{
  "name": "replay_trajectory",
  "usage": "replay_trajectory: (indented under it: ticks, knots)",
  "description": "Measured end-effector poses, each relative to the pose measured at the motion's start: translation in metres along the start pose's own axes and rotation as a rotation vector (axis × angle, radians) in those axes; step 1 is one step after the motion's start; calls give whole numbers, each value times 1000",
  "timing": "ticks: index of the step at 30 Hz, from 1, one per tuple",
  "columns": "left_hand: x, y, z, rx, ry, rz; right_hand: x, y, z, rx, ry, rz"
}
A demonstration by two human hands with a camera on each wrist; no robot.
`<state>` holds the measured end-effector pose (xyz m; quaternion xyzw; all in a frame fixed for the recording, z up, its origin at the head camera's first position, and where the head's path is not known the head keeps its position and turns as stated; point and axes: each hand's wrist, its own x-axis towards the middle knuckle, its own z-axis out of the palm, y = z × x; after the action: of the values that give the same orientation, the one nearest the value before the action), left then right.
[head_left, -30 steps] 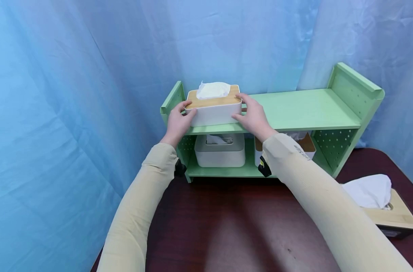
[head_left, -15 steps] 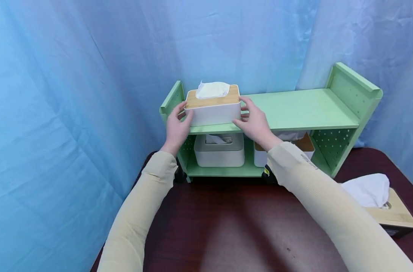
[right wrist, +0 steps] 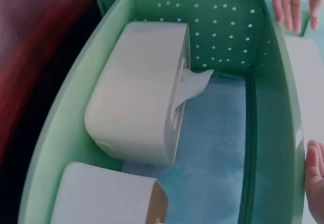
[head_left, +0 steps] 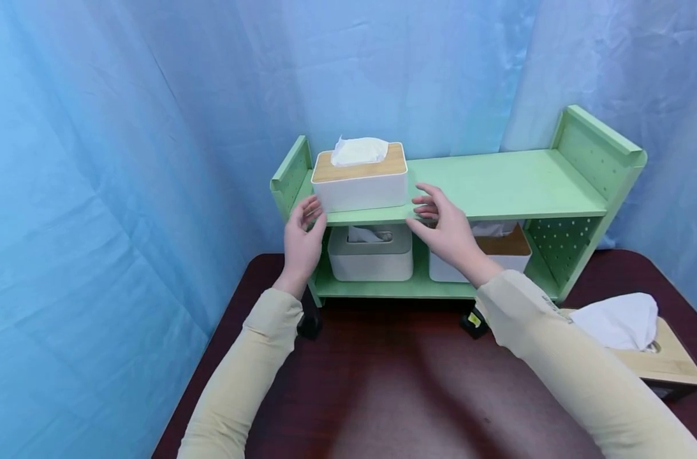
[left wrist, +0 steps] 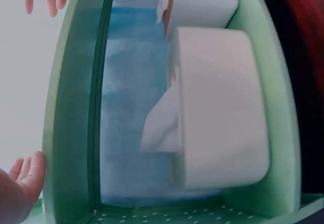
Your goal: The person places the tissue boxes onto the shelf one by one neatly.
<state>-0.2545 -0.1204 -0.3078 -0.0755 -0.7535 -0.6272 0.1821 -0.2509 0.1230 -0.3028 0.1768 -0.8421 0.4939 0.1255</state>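
A white tissue box (head_left: 361, 185) with a wooden lid and a tissue poking out stands on the top board of a green two-tier shelf (head_left: 514, 188), toward its left end. My left hand (head_left: 303, 245) is just in front of the box's lower left corner, fingers loosely bent and holding nothing. Off the box's right side, my right hand (head_left: 448, 229) hangs in front of the shelf edge with thumb and fingers spread. Below, a white tissue box with a grey lid (head_left: 371, 262) and another with a brown lid (head_left: 506, 252) sit on the lower board, the latter partly behind my right hand.
A dark tissue box with a light wooden lid (head_left: 664, 357) and a large white tissue stands on the dark red table (head_left: 394, 382) at the right, partly behind my right sleeve. A blue curtain (head_left: 210, 95) hangs behind and along the left.
Both hands have come off the white tissue box on the top board, moving down and toward me, the right one also to the right. The box stays on the board.
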Motion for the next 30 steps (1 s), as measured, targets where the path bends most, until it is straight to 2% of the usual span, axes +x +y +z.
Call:
replay_trajectory:
  ticks: [5, 10, 17, 19, 22, 24, 30]
  knots:
    - [-17, -7, 5, -32, -25, -11, -16, 9, -2, 35, -7, -2]
    - [-32, -19, 16, -66, -52, -15, -38, 22, -2, 4, -32, -32]
    - [-61, -39, 41, -90, -123, 39, -75, 49, -4, -59, -72, -82]
    - [-70, -45, 50, -92, -155, 37, -87, 57, -6, -75, -89, -82]
    - [-84, -51, 61, -84, -208, 0, -103, 69, -10, -113, -98, -73]
    - [-93, -51, 67, -85, -239, -19, -114, 76, -14, -145, -96, -60]
    - [-113, -35, 77, -69, -290, -40, -135, 87, -26, -147, -60, -61]
